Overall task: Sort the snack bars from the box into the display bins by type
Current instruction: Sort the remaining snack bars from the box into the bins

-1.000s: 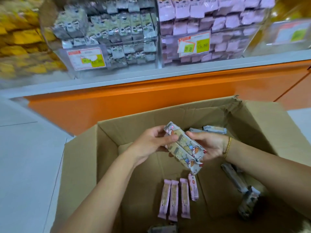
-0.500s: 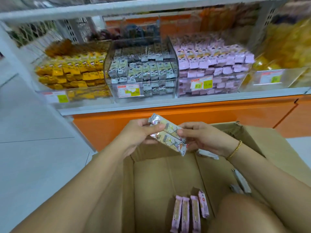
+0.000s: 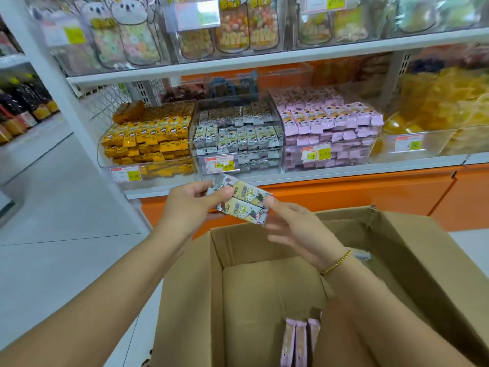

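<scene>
My left hand (image 3: 189,205) grips a small stack of grey-and-cream snack bars (image 3: 243,201) by their left end, above the far edge of the cardboard box (image 3: 185,300). My right hand (image 3: 299,231) is just right of the bars, fingers straight and relaxed, one fingertip touching their right end. Three pink bars (image 3: 299,340) lie on the box floor. On the shelf stand three clear bins: yellow bars (image 3: 148,139), grey bars (image 3: 235,133), pink bars (image 3: 328,128).
An orange cabinet front (image 3: 344,192) runs under the white shelf edge. Bagged sweets hang on the upper shelf (image 3: 238,25). Another bin of yellow snacks (image 3: 436,109) sits at right. White tiled floor (image 3: 53,234) lies to the left; dark bottles (image 3: 23,107) stand at far left.
Both hands have lifted the grey bars out of the box toward the shelf. My right hand has let go of the bars and opened; my view has tilted upward.
</scene>
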`<state>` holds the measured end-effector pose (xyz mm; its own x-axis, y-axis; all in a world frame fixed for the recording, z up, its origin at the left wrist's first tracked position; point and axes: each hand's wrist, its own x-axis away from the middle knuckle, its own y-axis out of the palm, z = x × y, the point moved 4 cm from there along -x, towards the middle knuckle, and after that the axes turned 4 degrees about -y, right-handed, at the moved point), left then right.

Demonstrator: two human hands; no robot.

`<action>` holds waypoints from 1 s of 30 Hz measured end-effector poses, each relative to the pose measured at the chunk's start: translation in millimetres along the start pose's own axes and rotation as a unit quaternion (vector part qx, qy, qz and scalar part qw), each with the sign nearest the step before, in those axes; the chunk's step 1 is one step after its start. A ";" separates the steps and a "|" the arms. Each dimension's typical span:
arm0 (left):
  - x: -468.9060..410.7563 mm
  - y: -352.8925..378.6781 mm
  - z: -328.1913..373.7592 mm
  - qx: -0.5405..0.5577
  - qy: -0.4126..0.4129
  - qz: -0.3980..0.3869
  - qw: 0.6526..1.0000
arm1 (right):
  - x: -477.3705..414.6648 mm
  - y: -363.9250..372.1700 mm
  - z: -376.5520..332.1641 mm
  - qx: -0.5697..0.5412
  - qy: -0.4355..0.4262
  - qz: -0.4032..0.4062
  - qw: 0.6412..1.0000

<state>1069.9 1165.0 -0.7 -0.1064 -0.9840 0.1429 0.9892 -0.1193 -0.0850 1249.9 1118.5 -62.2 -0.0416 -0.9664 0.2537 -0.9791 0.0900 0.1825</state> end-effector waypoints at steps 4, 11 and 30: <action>3.1 -2.3 2.6 -0.057 0.125 0.074 0.988 | 7.4 40.7 6.5 -0.198 0.103 -0.063 0.973; -10.5 10.1 15.3 -0.149 0.258 0.089 0.950 | -23.2 54.2 -29.7 -0.291 0.022 -0.025 0.956; -148.7 -7.3 -17.1 -0.403 0.233 0.092 0.880 | -243.4 46.5 -140.1 0.590 -0.056 0.112 0.798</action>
<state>1076.8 1309.9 -38.2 -0.1668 -0.9218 -0.3499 0.6208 0.1776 -0.7636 1242.5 1391.7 17.6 -0.1939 -0.9794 0.0560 -0.4477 0.0375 -0.8934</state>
